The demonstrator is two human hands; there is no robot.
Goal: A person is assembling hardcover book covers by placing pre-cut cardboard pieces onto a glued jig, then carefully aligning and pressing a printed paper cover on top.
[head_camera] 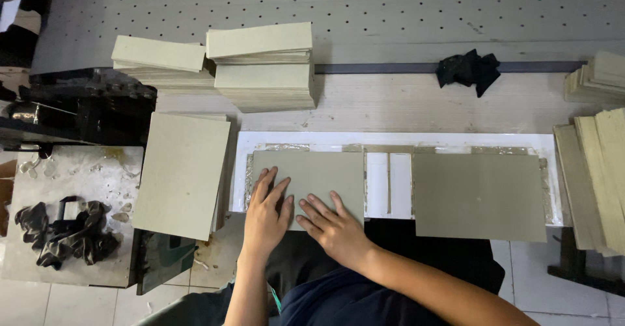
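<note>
Grey board panel (319,176) lies under both our hands: left hand (265,214) and right hand (332,225) press flat, fingers spread, gripping nothing. A second panel (478,196) lies right of them.

Matt grey cardboard panel (319,176)

Your worktop (416,105) is pale wood, its grain running left to right. Behind it you have a grey pegboard wall (364,7), dotted with even rows of holes. A dark rail (377,68) runs along where the two meet. Down at your left stands a low stained stand (71,189), spattered on top, with a black machine (84,105) just behind it. The floor (566,293) is pale tile with thin joints. Light is dim and falls off toward the left edge.
</note>
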